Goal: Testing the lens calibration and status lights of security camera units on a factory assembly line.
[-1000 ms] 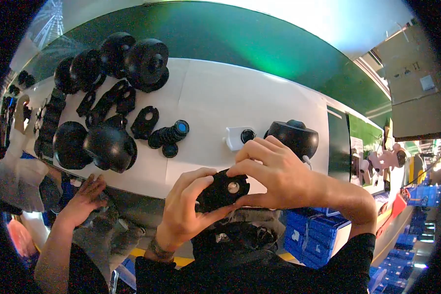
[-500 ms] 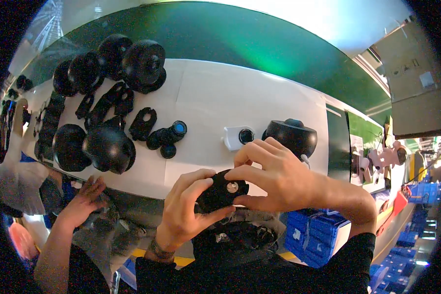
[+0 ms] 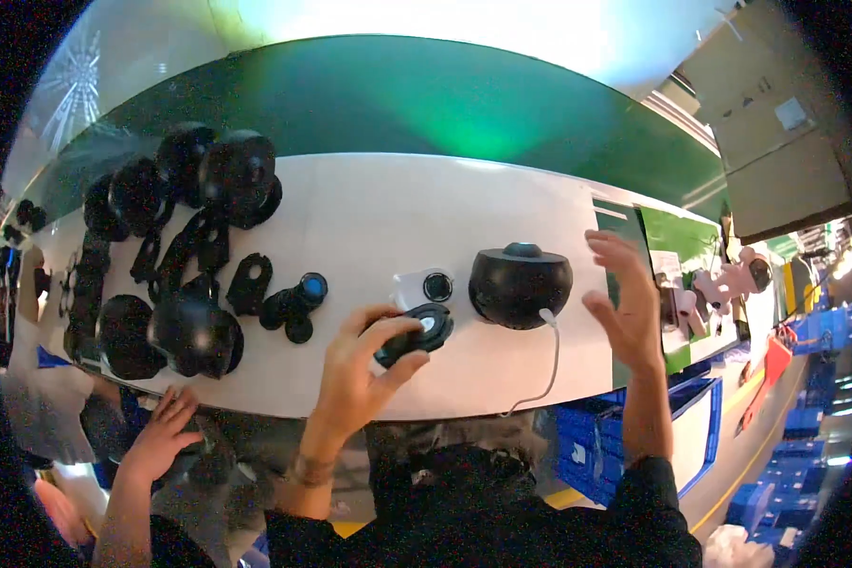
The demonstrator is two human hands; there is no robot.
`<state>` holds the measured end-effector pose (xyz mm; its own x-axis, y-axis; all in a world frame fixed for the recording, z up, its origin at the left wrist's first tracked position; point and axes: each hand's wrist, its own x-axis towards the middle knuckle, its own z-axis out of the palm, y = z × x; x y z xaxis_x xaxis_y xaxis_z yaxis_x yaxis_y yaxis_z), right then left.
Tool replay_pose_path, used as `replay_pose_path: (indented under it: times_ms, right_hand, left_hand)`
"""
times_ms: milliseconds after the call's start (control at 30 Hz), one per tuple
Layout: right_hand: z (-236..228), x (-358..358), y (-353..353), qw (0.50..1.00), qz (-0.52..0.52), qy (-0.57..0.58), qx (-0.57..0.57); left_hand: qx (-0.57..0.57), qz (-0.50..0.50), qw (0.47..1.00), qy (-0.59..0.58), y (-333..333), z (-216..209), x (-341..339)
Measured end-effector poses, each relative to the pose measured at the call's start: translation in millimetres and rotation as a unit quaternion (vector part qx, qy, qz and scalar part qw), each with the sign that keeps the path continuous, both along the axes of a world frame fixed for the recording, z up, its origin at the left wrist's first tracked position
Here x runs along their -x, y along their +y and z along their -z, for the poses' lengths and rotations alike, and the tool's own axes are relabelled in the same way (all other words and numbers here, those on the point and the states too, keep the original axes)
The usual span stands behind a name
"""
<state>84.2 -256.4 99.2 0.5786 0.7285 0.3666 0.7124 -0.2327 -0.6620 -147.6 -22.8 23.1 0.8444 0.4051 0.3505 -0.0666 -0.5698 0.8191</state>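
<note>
My left hand (image 3: 358,374) is closed on a black rounded plate (image 3: 409,343) with a hole near one end, held tilted above the white worktable (image 3: 379,227). My right hand (image 3: 627,301) is raised with fingers spread and nothing in it. Between my hands stands a round black dome-shaped housing (image 3: 519,287) with a blue-tinted top, and a white cable (image 3: 553,364) runs from it to the table's near edge. Just beyond the held plate lies a black ring (image 3: 437,286) on a small white part (image 3: 409,284), partly hidden by the plate.
Black domes (image 3: 194,331), flat black brackets (image 3: 250,283) and a cluster of black cylindrical parts (image 3: 295,308) stand at the left. A co-worker's hand (image 3: 166,431) rests by the near left edge. White cameras (image 3: 710,295) lie on a green mat at the right, above a blue crate (image 3: 587,445).
My right hand has let go of the black plate and moved right, past the dome housing, with its fingers opened. My left hand keeps the plate. The view has shifted.
</note>
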Motion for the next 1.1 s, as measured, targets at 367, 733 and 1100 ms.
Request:
replay_pose_path:
  times_ms: [367, 733, 1100]
  right_hand:
    - [80.5, 1.8, -6.1, 0.983, -0.036, 0.176, -0.043]
    - [77.4, -20.0, -13.6, 0.980, -0.070, 0.169, -0.084]
    - [95.5, -97.3, 45.4, 0.817, -0.251, 0.519, -0.011]
  left_hand:
    - [0.169, 0.074, 0.967, 0.177, -10.6, 15.4, -80.1]
    - [0.384, 0.098, 0.917, 0.049, -50.4, 29.2, -107.4]
    - [0.371, 0.166, 0.909, 0.094, -32.8, 35.2, -119.6]
